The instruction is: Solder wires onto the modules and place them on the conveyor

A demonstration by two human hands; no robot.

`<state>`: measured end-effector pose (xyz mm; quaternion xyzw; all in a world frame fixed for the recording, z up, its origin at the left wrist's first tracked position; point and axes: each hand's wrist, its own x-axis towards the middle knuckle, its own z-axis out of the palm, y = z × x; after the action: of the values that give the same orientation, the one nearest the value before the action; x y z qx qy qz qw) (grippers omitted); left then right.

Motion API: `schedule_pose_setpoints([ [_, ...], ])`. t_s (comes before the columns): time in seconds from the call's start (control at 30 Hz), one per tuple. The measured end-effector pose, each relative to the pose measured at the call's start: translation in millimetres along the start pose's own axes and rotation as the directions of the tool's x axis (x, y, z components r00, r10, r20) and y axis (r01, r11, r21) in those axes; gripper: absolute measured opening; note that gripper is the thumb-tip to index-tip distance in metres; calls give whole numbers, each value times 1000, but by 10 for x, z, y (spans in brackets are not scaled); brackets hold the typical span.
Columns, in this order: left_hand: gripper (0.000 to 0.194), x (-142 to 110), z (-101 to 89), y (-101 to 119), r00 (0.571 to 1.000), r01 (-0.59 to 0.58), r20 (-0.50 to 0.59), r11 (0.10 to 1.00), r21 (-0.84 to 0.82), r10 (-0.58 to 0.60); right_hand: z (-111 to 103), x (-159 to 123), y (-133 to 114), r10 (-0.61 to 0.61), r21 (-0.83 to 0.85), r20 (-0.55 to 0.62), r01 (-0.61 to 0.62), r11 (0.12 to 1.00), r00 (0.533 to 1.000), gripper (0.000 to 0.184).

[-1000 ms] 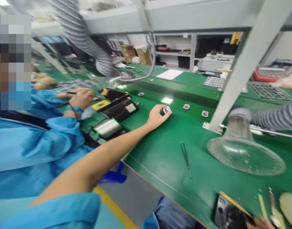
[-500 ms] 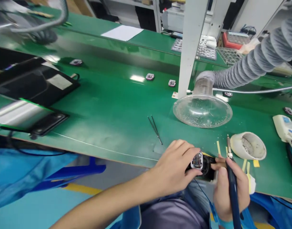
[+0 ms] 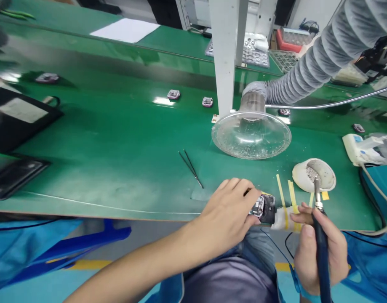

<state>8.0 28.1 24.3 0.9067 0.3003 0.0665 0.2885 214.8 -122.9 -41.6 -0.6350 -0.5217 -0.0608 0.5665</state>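
Observation:
My left hand [image 3: 226,208] is closed on a small square electronic module [image 3: 258,206] with a pale rim, seated on a black block [image 3: 269,209] at the bench's front edge. Its fingers lie over the module's left side. In my right hand [image 3: 335,254] is a soldering iron [image 3: 321,248] with a dark handle, held like a pen. The iron's metal tip points away from me and overlaps the opening of a white cup [image 3: 299,177] holding silvery bits; whether they touch I cannot tell. Black tweezers [image 3: 192,170] lie on the bench left of the cup.
A clear fume hood [image 3: 252,145] on a grey hose [image 3: 294,86] hangs behind my hands, beside a white post [image 3: 224,59]. Yellow tape strips [image 3: 281,193] stick up near a white wrapped pad [image 3: 278,219]. Several small modules [image 3: 207,102] line the back. A power strip [image 3: 354,147] lies right.
My right hand has moved right, away from the black block, bringing the iron's tip from beside the cup to over its opening. My left hand still holds the module. The view has shifted right.

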Motion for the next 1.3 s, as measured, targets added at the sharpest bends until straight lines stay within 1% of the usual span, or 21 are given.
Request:
schedule_pose_setpoints([
  [0.1,40,-6,21,2,1000,4,-12,1000,5,-4,-181,22,96,-61,-72,-68,56,996,996,50],
  [0.17,43,-18,56,-21,999,-11,-44,1000,0,11,-254,44,185,-105,-156,-120,86,984,987,57],
  [0.2,45,-28,81,-40,997,-28,-69,1000,-1,28,-276,58,238,-124,-206,-121,97,974,985,58],
  [0.27,54,-61,144,-93,985,-77,-154,997,1,76,-300,90,335,-118,-301,-48,98,949,992,57],
  [0.33,58,-122,216,-161,948,-131,-291,991,5,127,-299,128,384,-63,-352,38,72,933,997,51],
  [0.37,56,-167,250,-198,918,-147,-370,989,12,141,-288,146,377,-43,-351,49,57,935,998,47],
  [0.43,41,-284,308,-271,848,-148,-511,988,34,144,-244,178,304,-32,-305,-14,26,952,999,47],
  [0.47,33,-353,331,-306,819,-136,-557,990,47,139,-210,190,245,-27,-262,-57,11,965,998,49],
  [0.5,26,-427,350,-337,802,-119,-582,991,60,131,-168,201,180,-5,-213,-75,-11,977,997,52],
  [0.53,20,-501,366,-364,797,-107,-589,992,73,130,-119,208,117,30,-150,-66,-39,988,997,55],
  [0.57,16,-573,381,-386,803,-104,-581,991,82,133,-67,213,62,61,-93,-42,-65,994,997,56],
  [0.63,9,-699,409,-416,830,-116,-538,989,94,148,42,213,-15,98,-10,6,-98,995,995,54],
  [0.7,13,-791,431,-427,848,-145,-500,984,102,177,145,207,-52,78,24,47,-79,997,996,53],
  [0.77,21,-843,438,-418,851,-183,-482,978,98,208,232,209,-71,23,51,101,-28,998,995,55],
  [0.87,29,-835,419,-374,831,-244,-500,968,64,243,321,228,-89,-67,113,185,46,992,981,56],
  [0.97,33,-727,394,-318,773,-256,-589,965,53,238,349,239,-67,-137,149,228,104,983,964,52],
  [1.03,39,-624,390,-293,730,-246,-644,967,65,230,345,232,-24,-172,133,209,146,980,963,49],
  [1.1,42,-525,400,-282,706,-244,-671,967,73,229,343,219,14,-174,124,190,152,981,966,51],
  [1.13,42,-486,410,-282,700,-245,-676,967,73,228,349,212,23,-167,141,189,141,980,968,52],
  [1.2,39,-434,438,-288,697,-244,-682,967,68,223,379,198,6,-156,216,145,123,969,977,49],
  [1.3,40,-415,477,-307,699,-222,-687,974,56,199,431,177,-94,-111,304,5,105,947,994,35],
])
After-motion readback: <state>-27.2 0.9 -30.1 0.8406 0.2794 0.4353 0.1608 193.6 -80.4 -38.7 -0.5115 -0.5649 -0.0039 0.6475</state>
